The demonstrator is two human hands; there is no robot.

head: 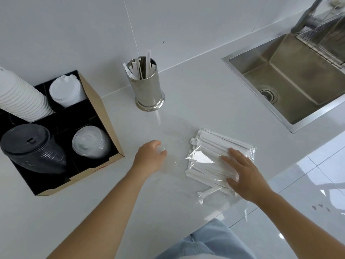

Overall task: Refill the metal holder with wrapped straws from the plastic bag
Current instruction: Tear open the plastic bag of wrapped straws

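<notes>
A shiny metal holder stands upright near the wall with a few wrapped straws poking out of it. A clear plastic bag lies flat on the white counter, its open end stretching left. A thick bundle of white wrapped straws fills the bag's right part. My right hand lies flat on top of the bundle, fingers spread, pressing it down. My left hand pinches the bag's open left edge, apart from the straws.
A cardboard organiser at the left holds stacked white cups, white lids, black lids and clear lids. A steel sink with a faucet and a wire rack sits at the right. The counter's front edge runs just below the bag, tiled floor beyond.
</notes>
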